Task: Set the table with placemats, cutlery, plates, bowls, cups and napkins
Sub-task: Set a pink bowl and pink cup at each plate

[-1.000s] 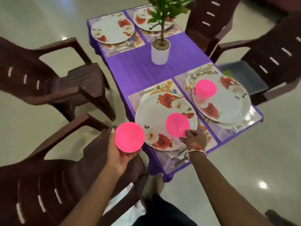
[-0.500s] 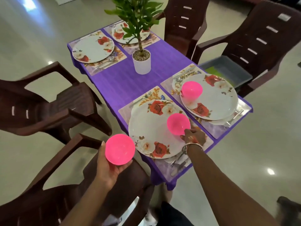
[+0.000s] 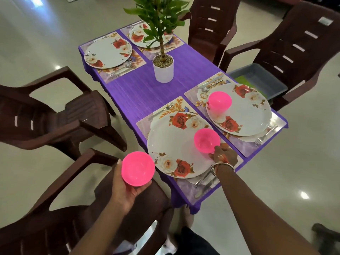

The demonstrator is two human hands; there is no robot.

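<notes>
Left hand [image 3: 127, 188] cupping a pink bowl [image 3: 138, 168] over the near chair [image 3: 152, 199], fingers curled round it, right hand [image 3: 223, 156] pinching the rim of a second bowl [image 3: 207, 140] on the nearest plate [image 3: 171, 144], third bowl [image 3: 219, 101] on the neighbouring plate [image 3: 246, 115]

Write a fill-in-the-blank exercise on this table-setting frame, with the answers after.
The left hand holds a ____ bowl.
The right hand grips a second bowl sitting on the nearest ____.
The plant stands in a ____ pot.
Missing words: pink; plate; white.
</notes>
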